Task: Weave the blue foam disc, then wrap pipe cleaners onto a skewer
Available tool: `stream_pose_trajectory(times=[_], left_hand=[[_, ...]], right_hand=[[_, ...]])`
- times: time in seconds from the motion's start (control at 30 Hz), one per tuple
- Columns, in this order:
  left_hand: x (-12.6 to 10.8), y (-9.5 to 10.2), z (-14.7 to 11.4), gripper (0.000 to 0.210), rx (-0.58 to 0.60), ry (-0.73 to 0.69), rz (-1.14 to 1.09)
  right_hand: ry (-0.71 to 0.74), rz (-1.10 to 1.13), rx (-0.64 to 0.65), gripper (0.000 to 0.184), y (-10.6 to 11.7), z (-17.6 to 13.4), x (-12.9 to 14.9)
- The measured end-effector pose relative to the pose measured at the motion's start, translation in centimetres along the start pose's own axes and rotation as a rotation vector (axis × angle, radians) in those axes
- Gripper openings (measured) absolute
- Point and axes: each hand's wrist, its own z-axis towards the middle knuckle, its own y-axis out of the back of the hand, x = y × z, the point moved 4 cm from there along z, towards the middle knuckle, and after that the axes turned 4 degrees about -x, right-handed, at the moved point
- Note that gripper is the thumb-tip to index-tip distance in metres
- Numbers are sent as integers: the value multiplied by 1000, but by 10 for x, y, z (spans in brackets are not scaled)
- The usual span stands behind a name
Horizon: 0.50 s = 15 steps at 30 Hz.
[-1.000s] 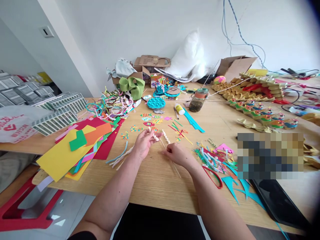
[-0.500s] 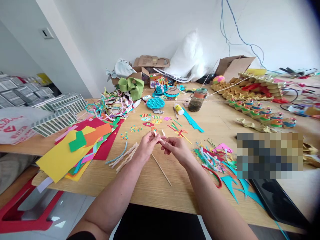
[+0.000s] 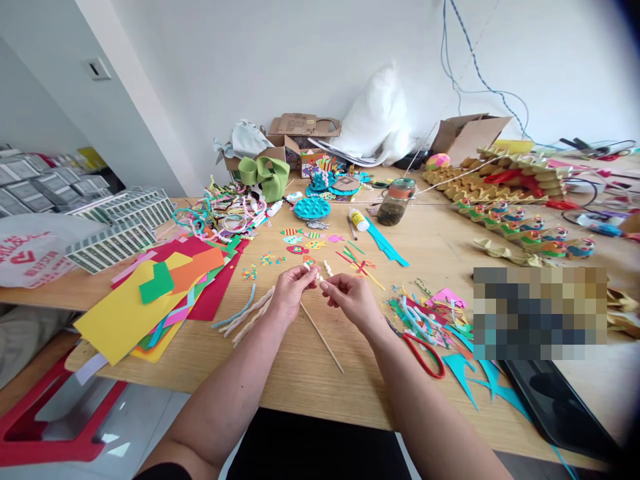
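Note:
Over the middle of the table, my left hand (image 3: 296, 288) and my right hand (image 3: 347, 293) are pinched closed on a short white pipe cleaner (image 3: 321, 278) that spans their fingertips. Most of it is hidden by the fingers. Just beyond them lies a small twisted white piece (image 3: 328, 268). A thin wooden stick (image 3: 323, 337) rests on the table below my hands. Left of my left wrist lie a blue pipe cleaner (image 3: 240, 311) and white ones (image 3: 254, 313). Several colourful paper fish (image 3: 298, 250) lie past my hands.
Coloured paper sheets (image 3: 113, 313) are piled at left. Red-handled scissors (image 3: 425, 360) and paper scraps (image 3: 430, 317) lie near my right forearm. A glue bottle (image 3: 359, 220), blue strips (image 3: 386, 243), a glass jar (image 3: 397, 203) and egg cartons (image 3: 465, 180) stand or lie farther back.
My right hand has shifted slightly, and more of the scissors shows beside my forearm. Both hands keep their pinch on the white pipe cleaner.

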Motion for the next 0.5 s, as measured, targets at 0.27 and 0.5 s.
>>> stream_pose_trajectory(times=[0.27,0.5], left_hand=[[-2,-2,-2,25,17,52,-13],[2,-1,-1,28,38,138,-60]], right_hand=[[-74,126,105,39,-3,-1,-2],[-74,148,135,38,-6,1,-9]])
